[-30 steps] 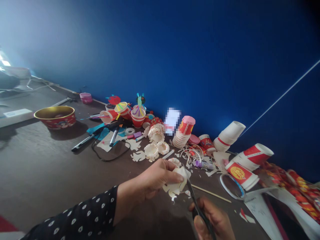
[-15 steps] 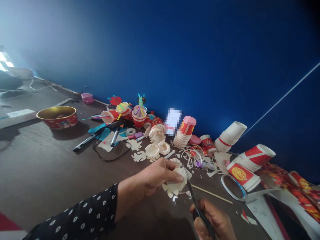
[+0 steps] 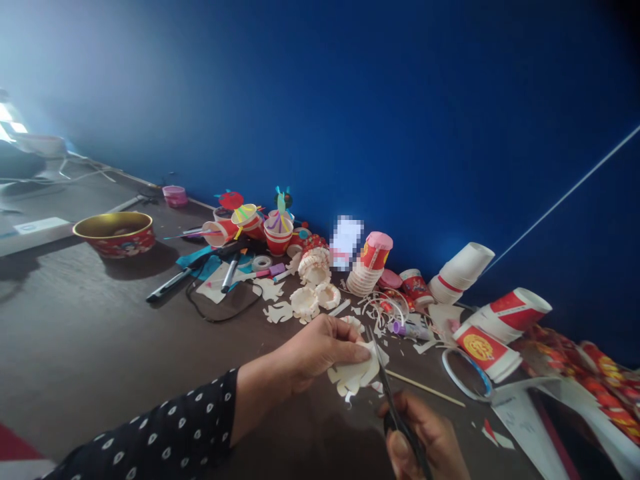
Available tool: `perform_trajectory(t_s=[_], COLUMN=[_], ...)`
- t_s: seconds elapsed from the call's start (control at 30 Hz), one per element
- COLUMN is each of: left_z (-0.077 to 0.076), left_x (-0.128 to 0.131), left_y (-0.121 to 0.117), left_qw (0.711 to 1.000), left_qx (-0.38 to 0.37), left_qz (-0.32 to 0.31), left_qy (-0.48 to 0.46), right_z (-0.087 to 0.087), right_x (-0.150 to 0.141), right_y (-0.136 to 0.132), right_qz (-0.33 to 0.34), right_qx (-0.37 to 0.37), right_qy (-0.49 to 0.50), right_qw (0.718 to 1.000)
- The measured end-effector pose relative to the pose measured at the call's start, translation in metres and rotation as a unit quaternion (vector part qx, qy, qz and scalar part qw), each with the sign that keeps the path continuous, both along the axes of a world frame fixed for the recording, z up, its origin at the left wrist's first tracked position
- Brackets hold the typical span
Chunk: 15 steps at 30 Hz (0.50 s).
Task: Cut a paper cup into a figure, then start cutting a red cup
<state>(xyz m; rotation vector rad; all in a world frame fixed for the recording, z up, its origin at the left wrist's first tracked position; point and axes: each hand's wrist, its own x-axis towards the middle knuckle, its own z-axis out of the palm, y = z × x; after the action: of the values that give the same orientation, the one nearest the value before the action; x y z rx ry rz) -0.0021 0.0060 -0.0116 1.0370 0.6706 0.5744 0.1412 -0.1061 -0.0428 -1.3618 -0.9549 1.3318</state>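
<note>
My left hand (image 3: 320,353) is closed on a cream paper piece (image 3: 355,375) with a scalloped, petal-like edge, pinched between thumb and fingers. My right hand (image 3: 425,433) grips dark scissors (image 3: 393,400) by the handles. The scissor blades point up and away and meet the right side of the paper. Whether they are apart or together is hard to make out. Beneath and beyond the paper are small white scraps. A thin wooden stick (image 3: 425,388) lies just right of the scissors on the dark table.
Cut paper cups (image 3: 305,301), a purple glue stick (image 3: 413,330) and a white tape ring (image 3: 467,375) lie beyond my hands. Stacked cups (image 3: 367,267) stand by the blue wall. A red bowl (image 3: 117,243) is far left; a dark phone-like slab (image 3: 570,427) lies right.
My left hand has turned the paper slightly, so more of its scalloped face shows. The scissors have shifted a little with their tips still at the paper's edge.
</note>
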Motion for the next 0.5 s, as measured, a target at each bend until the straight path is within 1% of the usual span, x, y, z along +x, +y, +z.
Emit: perform_trajectory(t_s=[0.17, 0.37, 0.5], left_z=[-0.0007, -0.0001, -0.0008], left_x=[0.0006, 0.0029, 0.0041], left_y=[-0.0013, -0.0054, -0.0069], left_qw=[1.0, 0.999, 0.998], left_qx=[-0.014, -0.042, -0.046], left_qz=[-0.002, 0.011, 0.017], left_qy=[-0.013, -0.022, -0.026], right_z=[-0.0007, 0.0004, 0.0015], right_x=[0.001, 0.0039, 0.0038], right_y=[-0.0033, -0.0056, -0.0057], right_qz=[0.011, 0.024, 0.019], right_qx=[0.019, 0.031, 0.041], right_qy=[-0.01, -0.037, -0.056], right_qw=[1.0, 0.999, 0.997])
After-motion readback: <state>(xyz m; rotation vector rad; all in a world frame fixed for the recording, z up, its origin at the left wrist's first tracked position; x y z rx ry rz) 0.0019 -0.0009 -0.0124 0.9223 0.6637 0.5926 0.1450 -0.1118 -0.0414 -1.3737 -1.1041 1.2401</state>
